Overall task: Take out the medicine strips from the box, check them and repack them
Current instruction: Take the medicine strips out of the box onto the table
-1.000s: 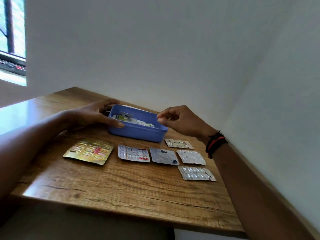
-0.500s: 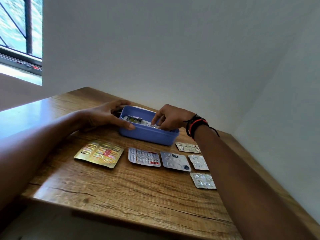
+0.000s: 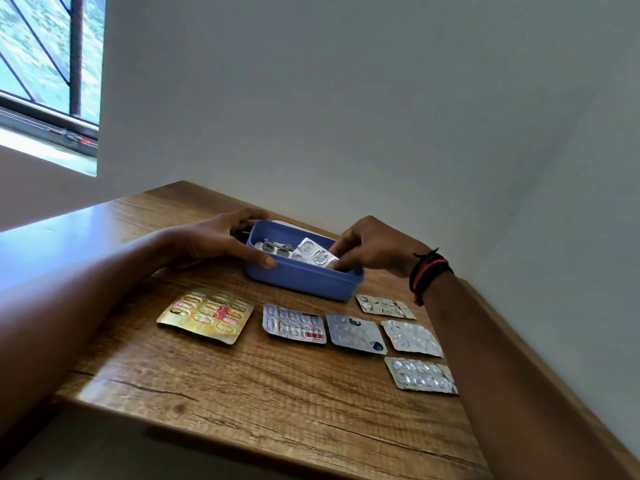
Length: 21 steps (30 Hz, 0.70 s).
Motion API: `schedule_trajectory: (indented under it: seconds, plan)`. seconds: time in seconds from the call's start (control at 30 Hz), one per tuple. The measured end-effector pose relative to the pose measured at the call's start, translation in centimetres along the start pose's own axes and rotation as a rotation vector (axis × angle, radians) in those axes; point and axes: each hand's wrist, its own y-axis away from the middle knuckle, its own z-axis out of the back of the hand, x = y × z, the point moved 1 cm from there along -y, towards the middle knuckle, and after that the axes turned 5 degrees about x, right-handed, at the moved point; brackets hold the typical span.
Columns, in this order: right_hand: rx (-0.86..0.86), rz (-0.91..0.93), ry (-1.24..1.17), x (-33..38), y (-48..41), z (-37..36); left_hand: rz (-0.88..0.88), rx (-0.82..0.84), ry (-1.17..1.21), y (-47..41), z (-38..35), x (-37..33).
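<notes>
Six strips [image 3: 292, 323] are laid out near the desk [image 3: 242, 403] front edge. Blue box [image 3: 301, 278], further back, is steadied by left hand [image 3: 221, 242]; right hand [image 3: 374, 249] grip is closed on a silver strip [image 3: 313, 252] inside. More remain; checking and repacking are judged pending.

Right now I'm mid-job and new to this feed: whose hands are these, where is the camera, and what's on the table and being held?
There is no machine: a person works bare-handed, and the single view comes from a camera on their head, looking forward and down. The left hand steadies the blue box on the wooden table. The right hand, with wrist bands, pinches a silver strip tilted up inside the box; more strips remain in it. Six strips lie laid out in front: a gold strip and five silver strips.
</notes>
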Motion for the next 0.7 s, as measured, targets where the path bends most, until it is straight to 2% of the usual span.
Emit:
schedule_trajectory:
  seconds: [0.1, 0.23, 0.3, 0.43, 0.53, 0.6, 0.7]
  plan:
    - [-0.014, 0.048, -0.069, -0.7, 0.9, 0.1, 0.0, -0.016, 0.002, -0.1, 0.1, 0.0]
    - [-0.202, 0.134, -0.418, -2.3, 2.3, 0.0, -0.006, -0.01, 0.024, -0.3, 0.2, 0.4]
    - [-0.298, 0.173, -0.519, -3.1, 2.9, 0.1, -0.011, -0.016, 0.038, -0.6, 0.2, 0.7]
    - [-0.557, 0.368, -0.321, -3.7, 3.4, 0.0, -0.025, -0.002, 0.055, -0.5, 0.4, 0.9]
    - [-0.791, 0.627, 0.03, -3.7, 3.8, 0.1, -0.043, 0.008, 0.072, -0.4, 0.5, 1.0]
    - [-0.854, 0.705, 0.179, -3.6, 3.9, 0.2, -0.045, 0.01, 0.063, -0.5, 0.6, 1.1]
    - [-0.869, 0.738, 0.275, -3.3, 4.0, 0.0, -0.036, 0.007, 0.045, -0.6, 0.6, 1.2]
